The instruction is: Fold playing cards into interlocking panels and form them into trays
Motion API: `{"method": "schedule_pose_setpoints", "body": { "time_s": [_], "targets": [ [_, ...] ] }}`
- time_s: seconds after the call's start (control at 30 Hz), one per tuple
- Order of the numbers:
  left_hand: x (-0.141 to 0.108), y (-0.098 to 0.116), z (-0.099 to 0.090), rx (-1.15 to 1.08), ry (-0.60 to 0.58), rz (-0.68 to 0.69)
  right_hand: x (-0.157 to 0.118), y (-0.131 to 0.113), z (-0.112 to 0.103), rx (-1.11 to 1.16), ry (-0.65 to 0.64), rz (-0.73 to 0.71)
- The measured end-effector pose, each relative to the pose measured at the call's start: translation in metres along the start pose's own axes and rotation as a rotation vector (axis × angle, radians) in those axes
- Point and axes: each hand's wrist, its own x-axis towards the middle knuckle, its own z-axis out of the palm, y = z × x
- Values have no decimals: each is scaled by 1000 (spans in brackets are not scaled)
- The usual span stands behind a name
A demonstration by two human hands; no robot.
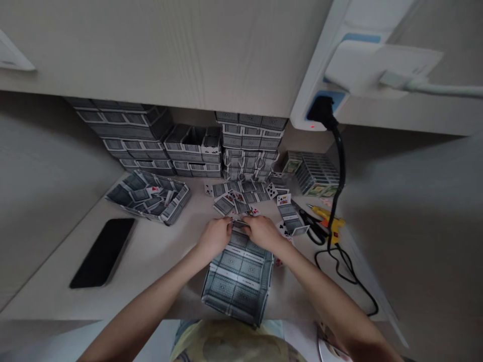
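Both hands meet at the far end of a box made of playing cards, which lies at the table's front edge with its grey patterned card backs showing. My left hand is closed, its fingertips on the left end of a playing card. From the other side my right hand pinches the same card. The fingers cover part of the card, and I cannot tell whether it is attached to the box. Just beyond the hands lie several loose playing cards.
Card-made boxes are stacked along the back. At left are an open card tray holding loose cards and a black phone. Scissors, a yellow glue gun with its black cord, and clear-wrapped packs are at right.
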Motion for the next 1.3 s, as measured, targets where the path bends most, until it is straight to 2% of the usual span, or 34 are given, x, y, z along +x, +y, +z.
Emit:
{"method": "schedule_pose_setpoints", "body": {
  "time_s": [0.13, 0.27, 0.47, 0.67, 0.83, 0.97, 1.17, 1.3],
  "targets": [
    [-1, 11, 0, 71, 11, -31, 0, 0, 0, -23, -44, -19],
    [-3, 15, 1, 99, 2, 21, -2, -4, 1, -66, -10, -38],
    [0, 2, 7, -130, 21, 49, -3, -8, 2, -106, 56, -55],
    [2, -1, 15, -245, 54, -11, 0, -13, -2, -98, 19, -28],
    [1, 2, 16, -171, 63, -19, 0, -17, 0, -69, 55, 52],
    [-2, 4, 15, -32, 69, -47, -1, -10, 2, -43, 58, 66],
    [-4, 4, 11, 46, 101, -29, -1, 7, 7, 110, 14, -91],
    [-2, 5, 7, 46, 58, 28, -1, 6, 11, 139, 29, -148]
  ]
}}
